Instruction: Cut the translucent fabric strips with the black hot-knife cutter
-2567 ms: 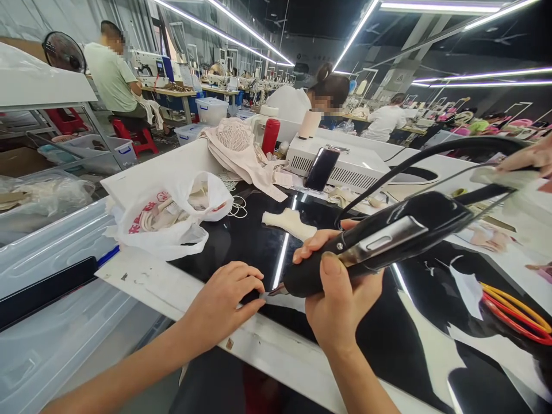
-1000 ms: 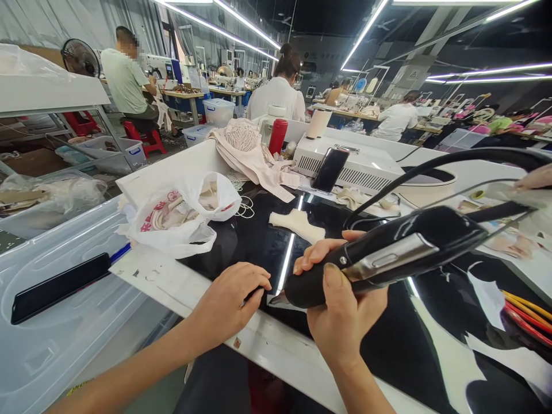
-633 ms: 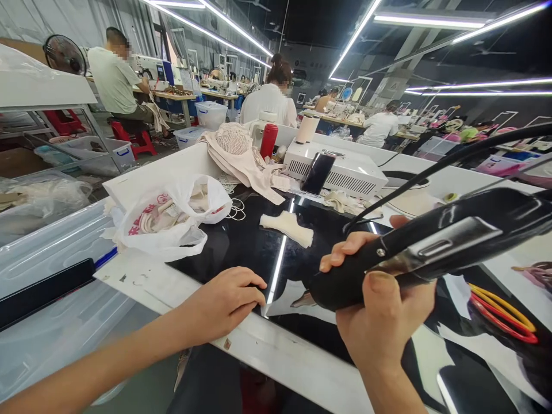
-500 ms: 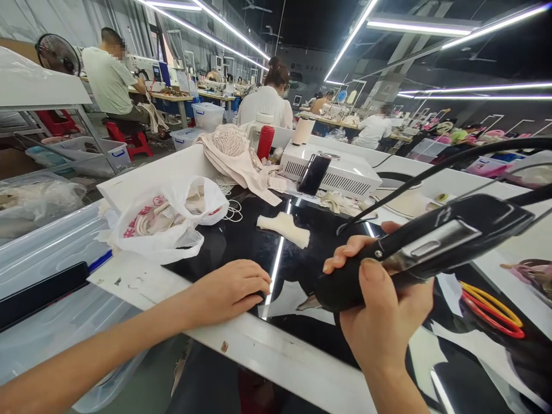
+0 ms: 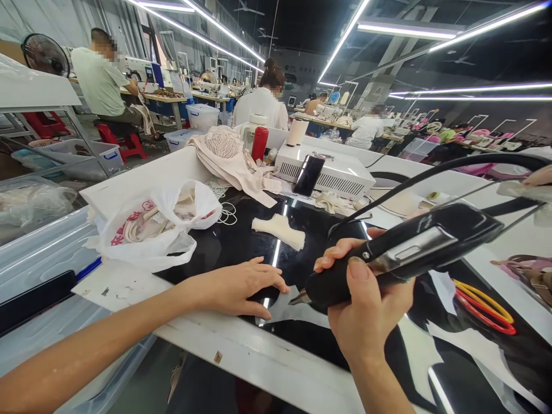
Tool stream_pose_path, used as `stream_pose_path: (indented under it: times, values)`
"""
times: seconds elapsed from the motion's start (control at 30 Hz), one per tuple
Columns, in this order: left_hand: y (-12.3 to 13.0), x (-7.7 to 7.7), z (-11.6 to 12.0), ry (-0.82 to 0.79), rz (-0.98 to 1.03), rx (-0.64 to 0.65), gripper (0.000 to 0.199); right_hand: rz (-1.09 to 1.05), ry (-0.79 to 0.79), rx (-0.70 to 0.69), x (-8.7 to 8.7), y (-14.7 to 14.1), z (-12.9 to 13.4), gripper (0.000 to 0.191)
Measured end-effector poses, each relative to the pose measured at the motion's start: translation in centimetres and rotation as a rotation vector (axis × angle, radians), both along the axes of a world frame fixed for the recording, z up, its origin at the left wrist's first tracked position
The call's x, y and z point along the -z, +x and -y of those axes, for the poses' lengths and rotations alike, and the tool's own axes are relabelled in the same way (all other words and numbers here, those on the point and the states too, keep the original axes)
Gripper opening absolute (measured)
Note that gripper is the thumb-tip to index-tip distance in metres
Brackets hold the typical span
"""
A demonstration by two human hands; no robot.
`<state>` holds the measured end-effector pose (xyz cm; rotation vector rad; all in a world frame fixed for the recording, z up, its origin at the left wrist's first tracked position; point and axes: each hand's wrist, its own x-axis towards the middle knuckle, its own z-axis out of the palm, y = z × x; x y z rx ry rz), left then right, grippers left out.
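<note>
Nearest, the white front edge of the desk runs across the scene, with a see-through plastic lid and a dark flat thing on it at the near left. The hands are apart. On the right, the right hand is clamped around a black corded tool, thumb along its near side. The tool slants down to the left, its metal tip at a thin pale sheet on the glossy black board. On the left, the left hand lies palm down with its fingers spread at the sheet's left end; whether they press on it, I cannot tell.

To the right on the board are more pale pieces and some yellow and red loops. Farther in, a cream cloth piece lies flat in the middle, and a white plastic bag of bits sits open at the left.

Along the far side are a beige garment, a red bottle, a leaning phone and a white vented box with a spool. Beyond, a person in a white top sits facing away.
</note>
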<state>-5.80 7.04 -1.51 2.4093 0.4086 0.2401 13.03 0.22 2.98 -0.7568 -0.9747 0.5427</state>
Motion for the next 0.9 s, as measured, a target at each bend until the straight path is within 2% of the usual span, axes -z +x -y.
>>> stream_pose_path:
  times: [0.13,0.3,0.57,0.9]
  values:
    - [0.7,0.3,-0.6,0.003,0.026,0.024,0.052,-0.004,0.018,0.011,0.0,-0.1,-0.8,0.042]
    - [1.0,0.6,-1.0,-0.017,0.021,0.012,0.057,-0.022,0.036,0.026,0.1,0.0,-1.5,0.04]
    - [0.8,0.7,-0.9,-0.044,0.04,0.007,0.062,-0.023,0.025,-0.016,1.1,0.1,-1.6,0.042]
    - [1.0,0.4,-0.7,0.004,0.025,0.012,0.066,-0.008,0.05,-0.022,1.0,-0.3,-1.4,0.038]
